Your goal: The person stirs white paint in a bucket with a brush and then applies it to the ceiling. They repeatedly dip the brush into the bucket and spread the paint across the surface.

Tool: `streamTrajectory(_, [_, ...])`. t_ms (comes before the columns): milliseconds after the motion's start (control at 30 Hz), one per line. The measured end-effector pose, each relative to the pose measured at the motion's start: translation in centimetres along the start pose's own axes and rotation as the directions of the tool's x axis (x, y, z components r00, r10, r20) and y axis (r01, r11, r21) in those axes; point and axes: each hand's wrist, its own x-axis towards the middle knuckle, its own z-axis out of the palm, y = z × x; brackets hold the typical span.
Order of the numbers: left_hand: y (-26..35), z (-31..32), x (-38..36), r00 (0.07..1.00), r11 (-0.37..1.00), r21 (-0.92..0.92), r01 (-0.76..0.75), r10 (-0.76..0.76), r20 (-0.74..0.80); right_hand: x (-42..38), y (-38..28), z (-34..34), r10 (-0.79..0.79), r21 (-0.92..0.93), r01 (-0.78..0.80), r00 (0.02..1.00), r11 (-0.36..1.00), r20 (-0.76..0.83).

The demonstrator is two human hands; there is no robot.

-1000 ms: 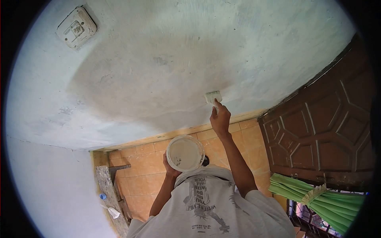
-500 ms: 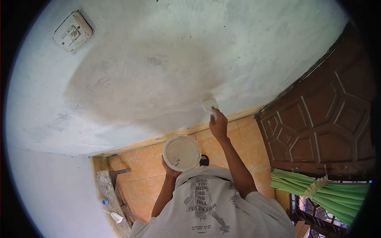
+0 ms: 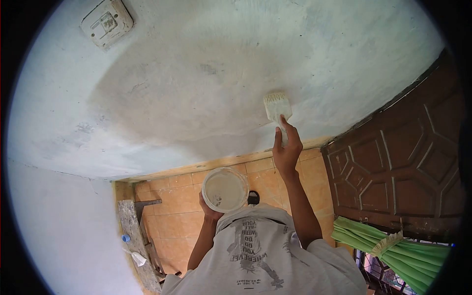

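Note:
My right hand [image 3: 288, 150] grips the handle of a wide paintbrush [image 3: 278, 106], its bristles pointing up against the wall [image 3: 334, 73]. Thumb and fingers close around the handle below the pale, paint-coated head. Under the brush spreads a darker, damp-looking patch [image 3: 182, 98] on the pale wall. Close to my body, my left hand [image 3: 210, 209] holds a round white tub [image 3: 225, 190] from its left side. Pale liquid lies in the tub, with some dark specks near its lower edge. Most of the left fingers are hidden behind the tub.
A paint-smeared switch plate [image 3: 107, 23] sits at the upper left of the wall. To the right stands a brown panelled door [image 3: 393, 157] beside a green curtain [image 3: 388, 248]. A stained plank [image 3: 133, 231] holds a blue cap [image 3: 126, 238] above orange floor tiles [image 3: 179, 209].
My right hand and the paintbrush have moved up and to the right along the wall. The tub stays in my left hand at about the same spot. The view has shifted slightly.

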Motion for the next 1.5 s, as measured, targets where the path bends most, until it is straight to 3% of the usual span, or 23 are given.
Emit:
streamTrajectory(67, [0.0,-0.1,-0.1,1.000,1.000,-0.007,0.015,-0.015,0.000,-1.1,2.3,1.4,-0.022,-0.027,0.022,1.000,0.999,-0.004])
streamTrajectory(267, [-0.1,-1.0,0.7,0.999,0.998,0.057,-0.022,0.024,-0.036,-6.5,10.2,4.5,0.103,-0.106,-0.085,0.978,0.991,0.180])
streamTrajectory(500, [-0.2,-0.3,0.2,1.000,0.999,0.032,0.009,-0.008,-0.021,-7.2,10.6,3.2,0.287,-0.204,-0.233,0.910,0.951,0.298])
streamTrajectory(633, [0.0,0.1,0.4,0.998,0.990,-0.133,0.043,-0.048,-0.035,-4.4,9.7,3.4,0.131,-0.113,-0.109,0.969,0.988,0.211])
streamTrajectory(733, [-0.2,1.5,0.6,0.981,0.998,0.067,0.008,0.005,-0.195,-2.5,6.3,2.3,0.061,-0.047,-0.055,0.988,0.997,0.145])
streamTrajectory(833, [-0.3,0.1,1.4,0.999,0.999,0.019,0.035,-0.035,-0.017,-2.5,4.7,2.2,0.036,-0.022,-0.034,0.996,0.999,0.087])
streamTrajectory(933, [-0.2,-0.5,1.8,0.998,0.999,0.015,0.047,-0.047,-0.035,-3.3,5.4,2.8,0.106,-0.071,-0.098,0.988,0.993,0.114])
streamTrajectory(1067, [0.1,0.2,1.3,0.992,0.966,-0.233,0.115,-0.100,0.074,-6.8,11.0,5.4,0.195,-0.172,-0.160,0.958,0.972,0.212])
streamTrajectory(1200, [0.1,0.0,1.3,0.977,0.974,-0.185,0.130,-0.094,0.190,-9.6,14.5,7.0,0.209,-0.228,-0.154,0.948,0.961,0.240])
streamTrajectory(1333, [0.4,-0.3,1.3,0.984,0.983,-0.143,0.117,-0.096,0.150,-9.7,15.3,6.4,0.253,-0.238,-0.186,0.922,0.953,0.292])
streamTrajectory(1500, [0.8,-0.6,1.3,0.988,0.990,-0.086,0.109,-0.099,0.118,-3.3,8.1,2.8,0.379,-0.144,-0.351,0.871,0.925,0.314])
